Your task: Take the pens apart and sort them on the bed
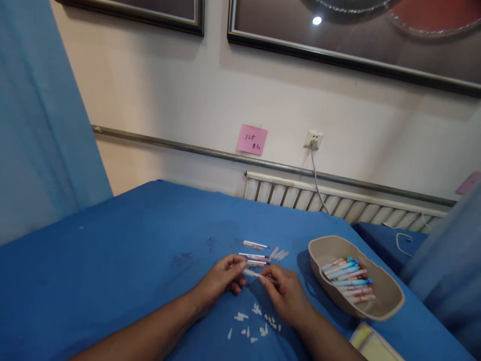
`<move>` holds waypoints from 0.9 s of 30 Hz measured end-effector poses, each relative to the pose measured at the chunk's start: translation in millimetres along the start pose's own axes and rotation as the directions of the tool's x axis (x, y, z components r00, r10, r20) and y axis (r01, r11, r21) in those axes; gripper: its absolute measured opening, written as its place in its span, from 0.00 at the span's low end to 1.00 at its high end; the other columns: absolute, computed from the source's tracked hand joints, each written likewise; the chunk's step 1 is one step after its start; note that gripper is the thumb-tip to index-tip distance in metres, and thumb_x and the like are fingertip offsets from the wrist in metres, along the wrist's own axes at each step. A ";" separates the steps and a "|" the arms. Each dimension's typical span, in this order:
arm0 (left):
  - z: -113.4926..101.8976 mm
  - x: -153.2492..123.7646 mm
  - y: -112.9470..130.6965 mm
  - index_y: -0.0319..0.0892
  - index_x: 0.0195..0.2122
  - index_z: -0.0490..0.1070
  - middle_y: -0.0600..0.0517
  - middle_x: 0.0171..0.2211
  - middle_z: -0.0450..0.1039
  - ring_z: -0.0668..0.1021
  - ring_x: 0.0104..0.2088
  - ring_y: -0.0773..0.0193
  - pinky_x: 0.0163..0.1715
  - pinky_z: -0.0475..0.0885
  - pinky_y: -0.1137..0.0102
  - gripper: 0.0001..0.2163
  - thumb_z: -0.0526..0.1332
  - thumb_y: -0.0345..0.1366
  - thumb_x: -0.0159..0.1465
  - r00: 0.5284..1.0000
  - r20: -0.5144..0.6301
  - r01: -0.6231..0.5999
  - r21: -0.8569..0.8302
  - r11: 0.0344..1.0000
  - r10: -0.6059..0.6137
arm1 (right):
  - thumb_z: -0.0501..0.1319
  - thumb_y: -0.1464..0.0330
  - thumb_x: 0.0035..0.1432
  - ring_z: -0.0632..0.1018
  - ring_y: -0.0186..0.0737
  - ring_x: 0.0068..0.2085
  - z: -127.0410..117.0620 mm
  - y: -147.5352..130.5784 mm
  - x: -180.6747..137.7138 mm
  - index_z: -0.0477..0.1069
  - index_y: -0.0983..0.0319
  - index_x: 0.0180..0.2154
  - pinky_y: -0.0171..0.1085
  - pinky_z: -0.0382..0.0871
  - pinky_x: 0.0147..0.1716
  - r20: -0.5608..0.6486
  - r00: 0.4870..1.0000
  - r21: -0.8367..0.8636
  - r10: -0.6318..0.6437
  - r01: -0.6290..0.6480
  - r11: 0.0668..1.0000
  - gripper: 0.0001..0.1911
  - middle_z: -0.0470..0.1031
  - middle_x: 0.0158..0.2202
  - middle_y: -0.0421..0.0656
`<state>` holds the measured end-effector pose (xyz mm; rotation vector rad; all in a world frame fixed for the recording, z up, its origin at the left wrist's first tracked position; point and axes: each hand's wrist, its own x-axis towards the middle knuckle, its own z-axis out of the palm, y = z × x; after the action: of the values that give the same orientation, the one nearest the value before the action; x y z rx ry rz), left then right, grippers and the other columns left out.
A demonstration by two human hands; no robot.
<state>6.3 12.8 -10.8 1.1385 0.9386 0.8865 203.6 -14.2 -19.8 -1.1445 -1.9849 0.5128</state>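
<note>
Between my two hands is a slim pen piece with a whitish, see-through section. My left hand pinches one end with thumb and fingers. My right hand is closed around the other end, which is mostly hidden by the fingers. Just beyond the hands, patterned pen barrels and white refills with dark tips lie in a small group, another pair farther off. Pale see-through caps rest to their right. Several small white plastic pieces are scattered nearer me, below the right hand.
A tan plastic basin with several colourful pens stands to the right. A yellow cloth-like item lies in front of it. Blue cloth covers the surface. Behind are a radiator, a wall rail and a plugged-in cord.
</note>
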 end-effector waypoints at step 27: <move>-1.6 -4.3 5.0 0.40 0.37 0.69 0.56 0.26 0.71 0.71 0.24 0.70 0.24 0.64 0.76 0.19 0.69 0.39 0.47 0.996 0.063 -0.068 0.018 0.998 0.066 | 0.55 0.66 0.58 0.73 0.35 0.29 -2.8 0.0 1.6 0.71 0.61 0.32 0.32 0.64 0.30 -0.027 0.999 0.050 0.024 -0.023 0.998 0.08 0.74 0.28 0.41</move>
<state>2.8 10.3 -5.6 1.2144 0.8641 0.8921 205.3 -13.0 -17.4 -1.1400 -1.9269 0.5526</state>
